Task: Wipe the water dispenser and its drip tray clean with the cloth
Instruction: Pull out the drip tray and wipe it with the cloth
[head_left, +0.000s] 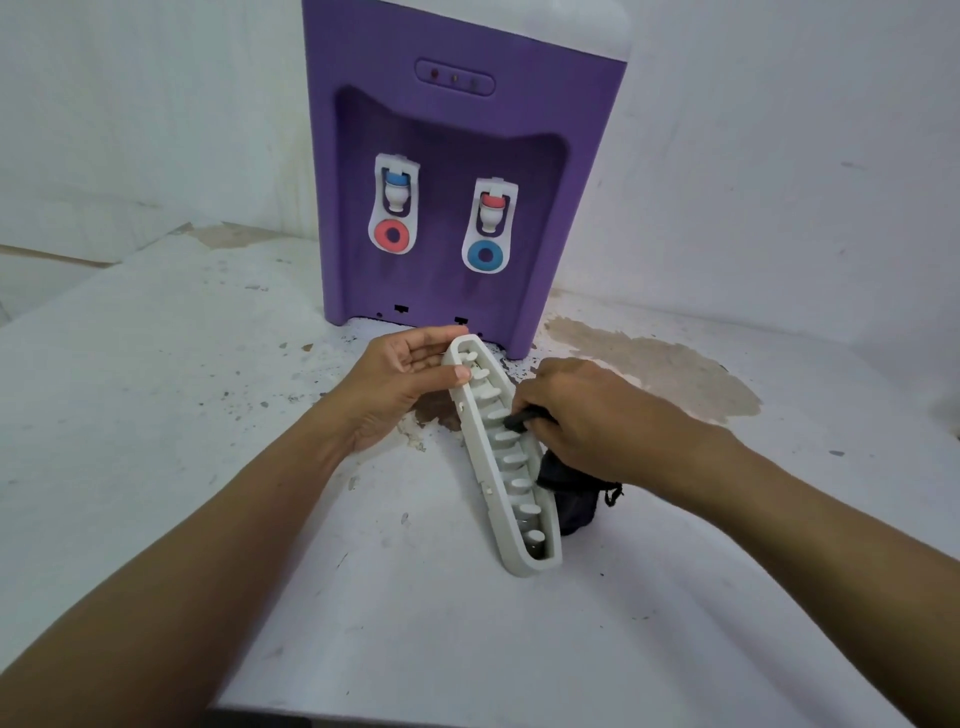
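Purple water dispenser (467, 171) — upright at the far edge of the white, stained counter (208, 415), 2 taps on its front. White slotted drip tray (480, 467) — detached, in front of it, far end gripped by the left hand (400, 384). Right hand (587, 415) holds a dark cloth (571, 504) against the slots midway along.

Stained white counter (208, 415), white wall (779, 156)
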